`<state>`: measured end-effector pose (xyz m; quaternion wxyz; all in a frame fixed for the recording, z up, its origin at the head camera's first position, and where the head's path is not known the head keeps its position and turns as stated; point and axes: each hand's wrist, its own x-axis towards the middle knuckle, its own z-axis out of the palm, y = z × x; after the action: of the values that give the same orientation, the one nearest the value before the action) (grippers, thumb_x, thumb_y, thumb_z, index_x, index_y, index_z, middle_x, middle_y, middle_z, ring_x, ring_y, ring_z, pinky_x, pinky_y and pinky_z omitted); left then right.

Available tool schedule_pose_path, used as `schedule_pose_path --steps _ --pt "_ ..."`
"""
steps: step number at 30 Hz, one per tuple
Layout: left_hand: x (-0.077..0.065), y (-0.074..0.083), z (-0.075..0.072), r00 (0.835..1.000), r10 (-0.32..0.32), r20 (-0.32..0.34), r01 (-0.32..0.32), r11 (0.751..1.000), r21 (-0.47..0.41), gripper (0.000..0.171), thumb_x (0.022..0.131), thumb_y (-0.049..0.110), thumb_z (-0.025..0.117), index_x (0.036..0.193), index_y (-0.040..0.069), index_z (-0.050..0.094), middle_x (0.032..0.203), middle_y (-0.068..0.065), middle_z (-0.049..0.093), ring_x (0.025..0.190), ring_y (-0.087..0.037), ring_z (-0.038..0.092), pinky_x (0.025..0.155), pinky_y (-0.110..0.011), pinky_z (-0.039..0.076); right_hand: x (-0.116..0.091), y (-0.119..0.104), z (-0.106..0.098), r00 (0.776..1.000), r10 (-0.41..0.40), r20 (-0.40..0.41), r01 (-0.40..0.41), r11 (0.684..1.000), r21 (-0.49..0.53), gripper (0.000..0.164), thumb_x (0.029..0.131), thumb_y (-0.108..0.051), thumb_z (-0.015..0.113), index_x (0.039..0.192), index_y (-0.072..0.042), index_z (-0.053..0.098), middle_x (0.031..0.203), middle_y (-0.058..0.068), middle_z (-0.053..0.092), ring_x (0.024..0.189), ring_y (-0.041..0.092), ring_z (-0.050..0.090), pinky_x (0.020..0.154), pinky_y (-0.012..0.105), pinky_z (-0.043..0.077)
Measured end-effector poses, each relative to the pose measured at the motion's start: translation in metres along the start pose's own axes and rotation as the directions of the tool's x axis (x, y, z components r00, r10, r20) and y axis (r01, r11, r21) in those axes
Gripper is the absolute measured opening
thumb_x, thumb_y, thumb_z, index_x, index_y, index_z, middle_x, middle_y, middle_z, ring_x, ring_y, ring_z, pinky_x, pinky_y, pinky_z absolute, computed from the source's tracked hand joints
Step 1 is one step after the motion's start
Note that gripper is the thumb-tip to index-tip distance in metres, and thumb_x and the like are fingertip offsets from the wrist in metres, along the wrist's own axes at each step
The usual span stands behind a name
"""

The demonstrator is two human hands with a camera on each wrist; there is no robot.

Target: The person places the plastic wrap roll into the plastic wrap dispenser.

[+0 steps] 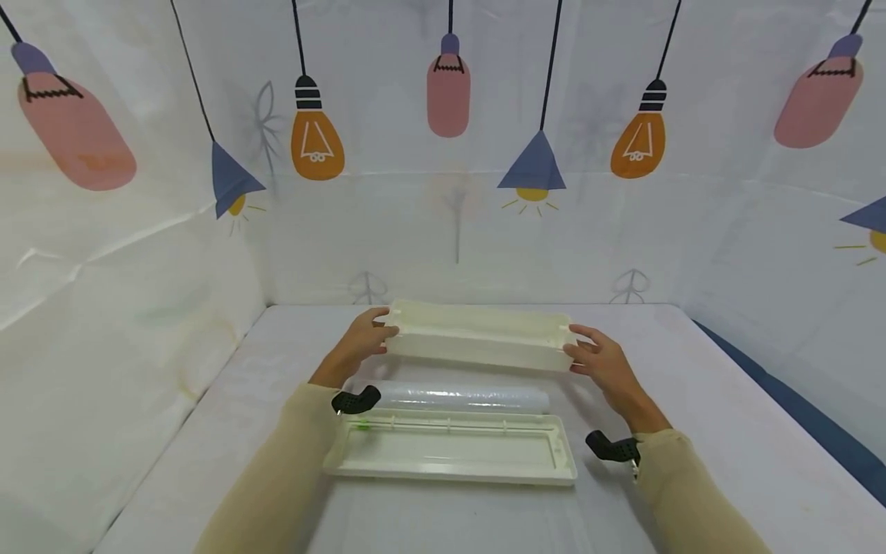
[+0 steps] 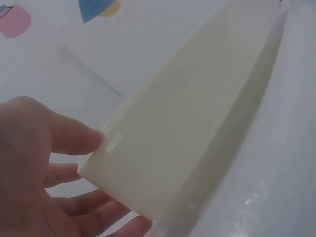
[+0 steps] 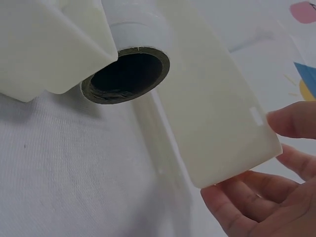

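My two hands hold a long cream plastic box (image 1: pixel 477 351) by its short ends, at the far part of the table. The left hand (image 1: pixel 356 344) grips the left end; in the left wrist view its thumb presses near a small slot and its fingers lie under the edge. At the other end, the right hand (image 1: pixel 607 368) has its thumb on the rim side and fingers beneath. Nearer me lies a roll of clear plastic film (image 1: pixel 457 398), whose hollow core (image 3: pixel 126 79) shows in the right wrist view. A shallow cream lid (image 1: pixel 457 454) lies in front of the roll.
A white cloth covers the table (image 1: pixel 734 477). White curtains (image 1: pixel 457 223) printed with lamps stand behind and at both sides. Black wrist devices (image 1: pixel 356 400) sit at both cuffs. A dark blue strip (image 1: pixel 796 408) runs along the right edge.
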<state>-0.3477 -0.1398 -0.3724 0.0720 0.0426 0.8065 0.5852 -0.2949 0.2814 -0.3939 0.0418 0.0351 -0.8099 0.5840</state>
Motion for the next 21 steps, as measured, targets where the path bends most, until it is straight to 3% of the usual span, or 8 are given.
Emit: schedule_pose_path --steps 8,21 --pt "-0.008 -0.012 -0.012 1.000 -0.016 0.015 0.016 1.000 0.009 0.064 0.102 0.017 0.059 0.157 0.003 0.029 0.152 -0.028 0.036 0.135 -0.041 0.044 0.099 -0.047 0.049 0.000 -0.006 0.008 0.998 -0.016 0.057 0.017 1.000 -0.009 0.062 0.102 -0.015 0.062 0.152 0.004 0.032 0.148 0.032 0.043 0.129 0.043 0.051 0.092 0.043 0.054" --pt "-0.032 -0.026 -0.026 0.999 -0.034 -0.015 0.034 0.999 0.004 0.062 0.102 0.016 0.059 0.154 -0.001 0.030 0.148 -0.031 0.039 0.125 -0.043 0.053 0.094 -0.045 0.053 0.004 -0.007 0.020 0.989 -0.006 0.147 0.014 0.998 -0.053 0.061 0.101 -0.016 0.062 0.152 0.003 0.034 0.150 0.032 0.040 0.130 0.044 0.049 0.094 0.046 0.053"
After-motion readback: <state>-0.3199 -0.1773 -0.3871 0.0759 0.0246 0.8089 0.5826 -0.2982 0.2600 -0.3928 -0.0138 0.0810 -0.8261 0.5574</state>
